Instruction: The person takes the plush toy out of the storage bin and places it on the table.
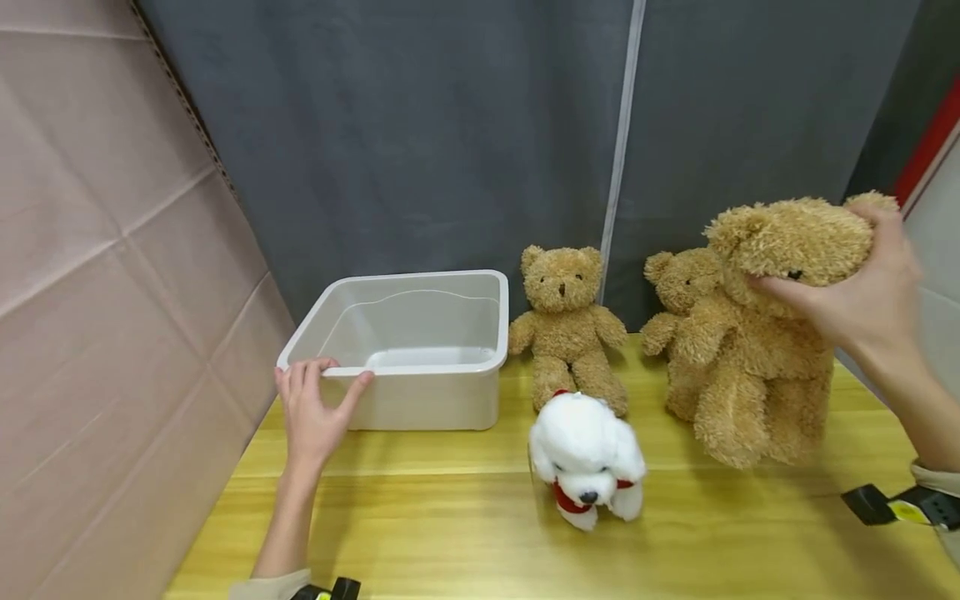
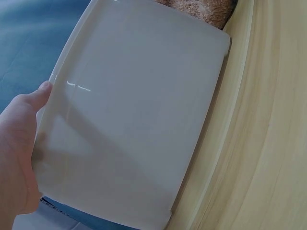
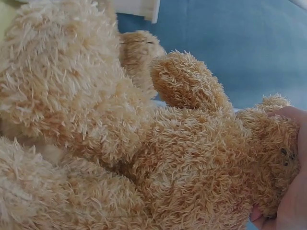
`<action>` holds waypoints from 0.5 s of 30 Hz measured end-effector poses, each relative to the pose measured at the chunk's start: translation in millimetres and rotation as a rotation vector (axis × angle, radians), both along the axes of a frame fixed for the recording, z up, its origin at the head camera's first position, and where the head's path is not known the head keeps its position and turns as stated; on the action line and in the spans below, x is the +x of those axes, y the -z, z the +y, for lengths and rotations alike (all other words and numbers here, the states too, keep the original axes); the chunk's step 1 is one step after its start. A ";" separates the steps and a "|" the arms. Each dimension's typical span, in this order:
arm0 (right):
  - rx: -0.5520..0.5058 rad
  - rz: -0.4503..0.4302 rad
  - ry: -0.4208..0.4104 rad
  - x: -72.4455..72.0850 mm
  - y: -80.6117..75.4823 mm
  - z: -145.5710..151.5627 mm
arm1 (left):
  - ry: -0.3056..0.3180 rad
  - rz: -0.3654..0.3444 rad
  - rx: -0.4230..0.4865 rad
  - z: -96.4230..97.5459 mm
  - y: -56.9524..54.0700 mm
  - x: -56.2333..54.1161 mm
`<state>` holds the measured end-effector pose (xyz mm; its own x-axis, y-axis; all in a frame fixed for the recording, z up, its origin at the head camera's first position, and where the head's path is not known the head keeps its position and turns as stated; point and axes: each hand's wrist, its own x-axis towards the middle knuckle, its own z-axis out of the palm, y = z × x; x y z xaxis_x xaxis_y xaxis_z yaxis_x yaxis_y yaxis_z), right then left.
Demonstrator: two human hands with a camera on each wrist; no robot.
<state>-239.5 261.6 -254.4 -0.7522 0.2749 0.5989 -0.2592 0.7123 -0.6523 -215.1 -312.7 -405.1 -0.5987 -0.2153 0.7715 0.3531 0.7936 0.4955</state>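
My left hand [image 1: 311, 412] grips the near left rim of a pale grey plastic bin [image 1: 420, 400], fingers over the edge and thumb along the front. In the left wrist view the bin's smooth wall [image 2: 139, 105] fills the middle, with the hand [image 2: 19, 148] at its left edge. On the right, my right hand [image 1: 873, 287] holds a large tan teddy bear [image 1: 757, 367] by its head. The bear hangs upright, legs low over the table. Its shaggy body [image 3: 192, 167] fills most of the right wrist view, the hand [image 3: 290, 191] around its head.
Another teddy bear [image 1: 566, 333] sits beside the bin against the dark curtain [image 1: 420, 142]. A further bear [image 1: 682, 283] stands partly hidden behind the held one. A white plush dog [image 1: 585, 454] with a red collar sits in front on the wooden table [image 1: 420, 517]. A pale wall covering [image 1: 112, 275] borders the left.
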 end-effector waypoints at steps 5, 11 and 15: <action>0.066 -0.039 -0.008 11.5 19.7 14.7 | 0.004 -0.003 0.004 -0.1 -0.5 -0.2; 0.167 -0.126 -0.014 22.5 41.3 23.5 | 0.003 0.003 0.016 -0.2 -0.2 0.4; 0.192 -0.144 -0.011 30.1 52.4 26.8 | 0.003 0.006 0.011 -0.1 -1.2 0.1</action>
<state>-209.4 288.4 -306.8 -0.8361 0.1580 0.5254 -0.1813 0.8243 -0.5364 -215.0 -312.8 -403.9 -0.5950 -0.2220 0.7724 0.3582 0.7871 0.5022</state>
